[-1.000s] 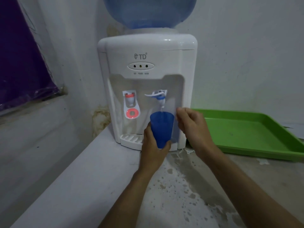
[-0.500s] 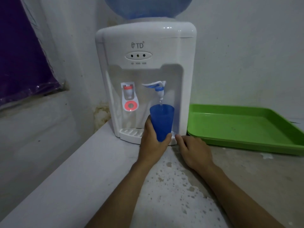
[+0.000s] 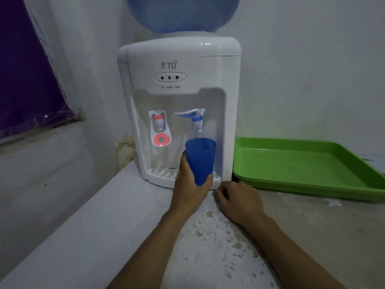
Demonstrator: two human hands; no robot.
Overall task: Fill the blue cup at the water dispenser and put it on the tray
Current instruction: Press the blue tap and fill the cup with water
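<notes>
Leftmost, red tap point(image 3: 159, 122) idle on water dispenser point(image 3: 179, 97). Next, blue tap point(image 3: 196, 119) with lever tipped up, thin stream falling into blue cup point(image 3: 200, 160). Left hand point(image 3: 190, 184) wrapped round cup's lower half, fingers closed on it, cup upright above drip grille point(image 3: 164, 174). Right hand point(image 3: 237, 200) resting on counter point(image 3: 145, 236) just beside dispenser's base, fingers loosely curled, gripping nothing. Risks: overflow if tap runs unwatched; slip on wet plastic; slop during carry rightward to green tray point(image 3: 312, 184); already damp counter.
</notes>
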